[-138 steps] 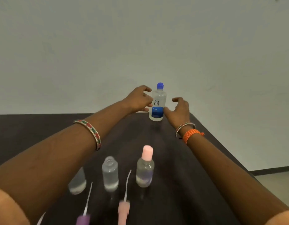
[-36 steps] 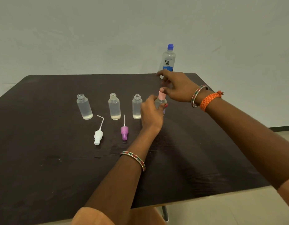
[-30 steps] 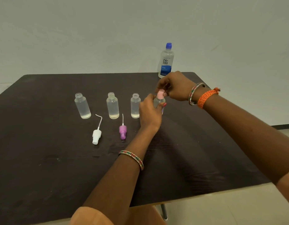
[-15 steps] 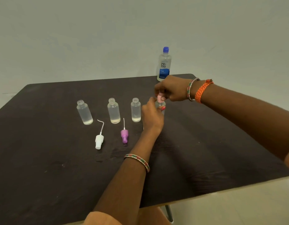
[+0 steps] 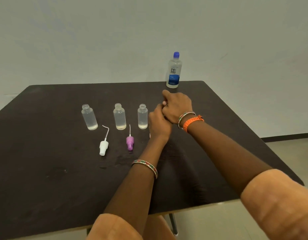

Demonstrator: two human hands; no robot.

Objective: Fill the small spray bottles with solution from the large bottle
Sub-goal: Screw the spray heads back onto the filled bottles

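Observation:
The large clear bottle (image 5: 174, 71) with a blue cap stands upright at the table's far edge. Three small open bottles (image 5: 89, 116) (image 5: 119, 116) (image 5: 142, 116) stand in a row, each with a little liquid at the bottom. In front of them lie a white spray head (image 5: 103, 146) and a purple spray head (image 5: 130, 142). My left hand (image 5: 158, 122) curls round a fourth small bottle just right of the row; the bottle is hidden. My right hand (image 5: 177, 106) closes over its pink cap from above, and only a pink sliver shows.
The dark table (image 5: 46, 170) ends close behind the large bottle and slants off at the right. A pink bit (image 5: 150, 135) shows on the table beside my left wrist; what it is cannot be told. A pale wall rises behind.
My right hand has come down over the pink cap and now covers it and the bottle. My left hand stays on the bottle. The other bottles and spray heads have not moved.

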